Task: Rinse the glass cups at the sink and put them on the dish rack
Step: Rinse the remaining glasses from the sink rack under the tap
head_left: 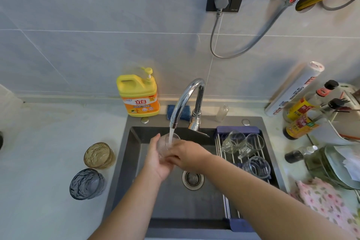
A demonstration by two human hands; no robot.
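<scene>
The person's forearms reach over the sink [124, 161], left hand [155, 163] cupping a clear glass cup [165, 145] mouth-up under the tap [187, 99] stream, right hand [187, 155] apparently steadying it, beside the dish rack [233, 161] spanning the sink's right edge.

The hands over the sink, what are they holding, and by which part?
A clear glass cup, held upright under the tap's stream. The left hand wraps its side and base; the right hand grips the opposite side.
</scene>
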